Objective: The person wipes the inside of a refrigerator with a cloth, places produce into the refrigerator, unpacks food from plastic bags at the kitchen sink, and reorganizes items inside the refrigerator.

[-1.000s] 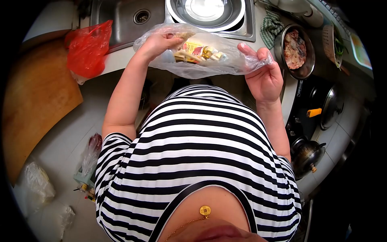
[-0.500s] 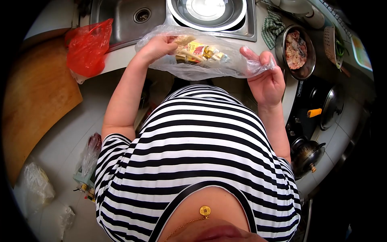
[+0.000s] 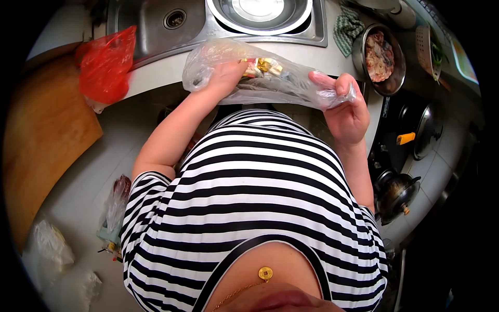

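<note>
A clear plastic bag (image 3: 291,91) is stretched between my hands at the counter's front edge. Small packets (image 3: 264,66) in yellow, red and white show inside it. My left hand (image 3: 226,78) is at the bag's left part, its fingers curled against the packets; the fingertips are partly hidden, so what they grip is unclear. With fingers and thumb closed, my right hand (image 3: 346,112) holds the bunched right end of the bag.
Beyond the bag is a steel sink (image 3: 156,39) with a metal basin (image 3: 304,27). A red plastic bag (image 3: 106,67) hangs over the counter edge at left. At right are a green checked cloth (image 3: 347,31), a bowl of raw meat (image 3: 379,57) and a dark pot (image 3: 397,197).
My left hand has moved right and deeper over the packets, covering part of them. My right hand still holds the bag's end. The view has shifted slightly.
</note>
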The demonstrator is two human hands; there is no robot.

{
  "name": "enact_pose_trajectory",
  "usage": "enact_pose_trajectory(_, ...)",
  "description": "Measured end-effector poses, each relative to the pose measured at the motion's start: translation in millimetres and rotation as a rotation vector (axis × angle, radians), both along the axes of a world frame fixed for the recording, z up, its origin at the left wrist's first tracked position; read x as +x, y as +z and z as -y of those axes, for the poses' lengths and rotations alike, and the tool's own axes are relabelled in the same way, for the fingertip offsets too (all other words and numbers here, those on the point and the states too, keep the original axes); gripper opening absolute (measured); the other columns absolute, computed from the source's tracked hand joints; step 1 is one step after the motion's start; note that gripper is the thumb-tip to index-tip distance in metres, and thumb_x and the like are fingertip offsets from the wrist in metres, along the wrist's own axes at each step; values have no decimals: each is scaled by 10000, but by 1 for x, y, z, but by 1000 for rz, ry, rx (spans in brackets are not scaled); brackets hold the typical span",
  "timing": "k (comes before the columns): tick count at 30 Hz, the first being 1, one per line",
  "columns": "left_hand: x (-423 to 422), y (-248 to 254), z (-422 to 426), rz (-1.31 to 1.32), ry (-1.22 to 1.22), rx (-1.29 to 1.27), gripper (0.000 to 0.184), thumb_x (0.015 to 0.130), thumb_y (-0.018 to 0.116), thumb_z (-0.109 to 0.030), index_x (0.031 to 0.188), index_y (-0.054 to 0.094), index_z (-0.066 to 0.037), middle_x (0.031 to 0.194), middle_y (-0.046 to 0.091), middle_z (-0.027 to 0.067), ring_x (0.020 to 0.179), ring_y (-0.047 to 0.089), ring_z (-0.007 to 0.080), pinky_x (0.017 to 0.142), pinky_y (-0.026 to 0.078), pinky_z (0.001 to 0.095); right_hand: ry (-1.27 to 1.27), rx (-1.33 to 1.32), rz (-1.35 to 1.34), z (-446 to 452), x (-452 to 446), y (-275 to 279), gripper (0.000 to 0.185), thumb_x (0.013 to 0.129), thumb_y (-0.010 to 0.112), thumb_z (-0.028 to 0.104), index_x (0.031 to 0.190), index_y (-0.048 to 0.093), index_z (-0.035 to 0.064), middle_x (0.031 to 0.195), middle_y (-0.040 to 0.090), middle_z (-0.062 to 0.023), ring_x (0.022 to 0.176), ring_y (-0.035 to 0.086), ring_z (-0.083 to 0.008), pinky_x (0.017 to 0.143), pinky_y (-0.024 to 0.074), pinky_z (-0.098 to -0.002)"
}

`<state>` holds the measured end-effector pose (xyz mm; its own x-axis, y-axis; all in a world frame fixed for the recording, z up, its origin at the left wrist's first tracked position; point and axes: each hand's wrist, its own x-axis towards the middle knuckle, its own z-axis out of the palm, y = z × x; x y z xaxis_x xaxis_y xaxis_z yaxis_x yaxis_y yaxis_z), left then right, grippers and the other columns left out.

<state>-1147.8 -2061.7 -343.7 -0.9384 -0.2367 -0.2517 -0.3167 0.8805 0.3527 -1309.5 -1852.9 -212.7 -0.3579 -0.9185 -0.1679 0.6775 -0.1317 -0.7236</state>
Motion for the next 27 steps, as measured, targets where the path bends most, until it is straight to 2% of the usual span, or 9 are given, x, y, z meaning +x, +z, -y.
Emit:
enact_pose_trajectory(4, 16, 3, 14, -26, 109, 85, 286, 805, 533, -110, 1085, 587, -86, 878, 617, 127, 788, 600, 311, 666, 455, 391, -31, -23, 15, -2, 0, 0, 159, 908, 345, 233, 867, 407, 93, 1226, 471, -306, 1135, 477, -308, 963, 347, -410)
enact_pose_trajectory(7, 21, 29, 31, -12, 300, 302, 236, 844, 559, -172, 1043, 602, -54, 845, 626, 103, 756, 604, 225, 636, 453, 329, -20, 2, -4, -2, -1, 1, 164, 910, 347, 241, 872, 407, 93, 1235, 460, -312, 1136, 477, -307, 967, 343, -411)
enact_pose_trajectory(9, 23, 24, 45, 63, 475, 755, 273, 858, 578, -232, 1045, 616, -36, 788, 601, 42, 698, 565, 134, 618, 438, 263, -13, -7, -4, 0, -1, 0, 164, 908, 348, 241, 873, 407, 92, 1238, 454, -315, 1138, 476, -308, 967, 344, -410)
enact_pose_trajectory(11, 24, 24, 49, 77, 516, 889, 283, 858, 576, -232, 1053, 615, -30, 793, 584, 19, 695, 541, 105, 619, 428, 240, -4, -16, -5, 3, 0, 0, 164, 907, 349, 242, 874, 406, 92, 1242, 449, -318, 1141, 474, -310, 967, 346, -408)
enact_pose_trajectory(13, 24, 27, 50, 92, 557, 1026, 293, 858, 575, -232, 1061, 614, -25, 799, 568, -3, 691, 516, 77, 619, 419, 216, -62, -41, -10, 9, 3, 3, 191, 900, 294, 206, 893, 433, 74, 1209, 474, -328, 879, 569, -187, 765, 431, -260)
enact_pose_trajectory(15, 25, 31, 50, 98, 541, 1113, 300, 857, 570, -223, 1088, 610, -35, 839, 573, 1, 706, 512, 78, 633, 419, 210, -62, -40, -12, 11, 3, 3, 190, 899, 297, 207, 896, 433, 74, 1211, 473, -326, 877, 568, -182, 766, 431, -260)
enact_pose_trajectory(22, 25, 37, 53, 78, 556, 869, 303, 856, 559, -212, 1114, 603, -59, 908, 603, 25, 776, 545, 110, 678, 445, 249, -53, -37, -14, 12, 5, 7, 184, 891, 301, 186, 905, 434, 60, 1211, 466, -335, 889, 567, -183, 770, 433, -261)
enact_pose_trajectory(24, 29, 22, 59, -128, 362, 465, 292, 831, 528, -165, 1095, 585, -56, 960, 631, 120, 804, 588, 260, 733, 467, 337, -15, -29, -27, 6, 1, 3, 168, 895, 314, 201, 885, 421, 72, 1215, 467, -327, 977, 545, -235, 845, 412, -315)
enact_pose_trajectory(27, 27, 19, 58, -217, 377, 317, 283, 802, 530, -136, 1067, 589, -59, 980, 612, 166, 864, 569, 350, 766, 458, 399, 21, -1, -70, 5, 5, 6, 162, 898, 324, 214, 861, 411, 82, 1210, 477, -317, 1047, 531, -279, 905, 398, -360)
